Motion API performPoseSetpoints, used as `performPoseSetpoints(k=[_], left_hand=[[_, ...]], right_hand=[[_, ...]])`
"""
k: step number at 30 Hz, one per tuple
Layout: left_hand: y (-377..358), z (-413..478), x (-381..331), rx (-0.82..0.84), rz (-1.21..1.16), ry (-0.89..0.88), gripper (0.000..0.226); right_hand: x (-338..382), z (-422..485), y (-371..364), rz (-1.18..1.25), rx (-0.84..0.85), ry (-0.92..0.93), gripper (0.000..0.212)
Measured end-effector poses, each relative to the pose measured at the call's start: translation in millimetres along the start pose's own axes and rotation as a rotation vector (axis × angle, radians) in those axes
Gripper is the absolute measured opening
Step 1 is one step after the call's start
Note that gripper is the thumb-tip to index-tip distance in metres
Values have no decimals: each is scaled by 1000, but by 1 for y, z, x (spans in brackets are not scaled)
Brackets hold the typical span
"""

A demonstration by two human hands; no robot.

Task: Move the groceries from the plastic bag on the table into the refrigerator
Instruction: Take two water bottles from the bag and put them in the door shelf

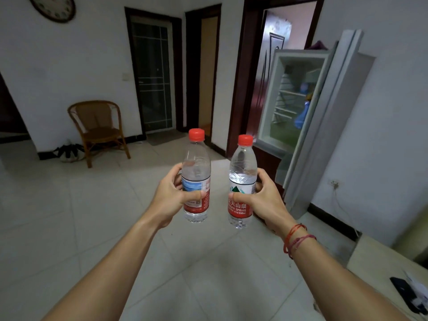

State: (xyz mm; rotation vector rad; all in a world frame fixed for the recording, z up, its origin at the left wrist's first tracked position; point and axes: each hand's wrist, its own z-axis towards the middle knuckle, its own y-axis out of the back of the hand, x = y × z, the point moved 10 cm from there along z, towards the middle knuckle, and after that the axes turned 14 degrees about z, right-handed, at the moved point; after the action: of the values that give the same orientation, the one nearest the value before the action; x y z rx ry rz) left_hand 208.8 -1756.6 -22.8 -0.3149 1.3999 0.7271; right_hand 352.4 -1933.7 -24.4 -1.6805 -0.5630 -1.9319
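I hold two clear water bottles with red caps and red labels upright in front of me. My left hand point(170, 195) grips the left bottle point(196, 167) around its label. My right hand point(260, 200) grips the right bottle point(242, 167) the same way. The refrigerator point(345, 117) stands ahead to the right against the wall, its door point(269, 105) swung open to the left. Inside it are white shelves and some blue items point(302, 117). A corner of the table point(379, 269) shows at the lower right, with a bit of white plastic bag point(420, 295) on it.
A wicker chair point(99, 128) stands by the left wall with a dark bundle point(67, 151) on the floor beside it. Dark-framed doorways line the far wall. A black phone point(400, 286) lies on the table. A cable hangs from a wall socket point(334, 184) right of the refrigerator.
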Motion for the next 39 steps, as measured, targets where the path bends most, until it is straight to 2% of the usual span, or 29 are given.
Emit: performPoseSetpoints(k=[10, 19, 27, 33, 39], left_hand=[[7, 181, 38, 63, 0, 2, 70], [-15, 345, 72, 69, 16, 29, 69], [-32, 496, 91, 87, 87, 47, 67], [-55, 595, 104, 125, 235, -53, 50], [-86, 704, 126, 193, 299, -112, 47]], right_hand=[[-32, 174, -9, 1, -79, -10, 69], [-63, 339, 14, 47, -107, 15, 74], [-76, 481, 31, 14, -129, 11, 68], [-102, 566, 44, 1, -186, -17, 71], [-126, 647, 61, 25, -272, -27, 67]])
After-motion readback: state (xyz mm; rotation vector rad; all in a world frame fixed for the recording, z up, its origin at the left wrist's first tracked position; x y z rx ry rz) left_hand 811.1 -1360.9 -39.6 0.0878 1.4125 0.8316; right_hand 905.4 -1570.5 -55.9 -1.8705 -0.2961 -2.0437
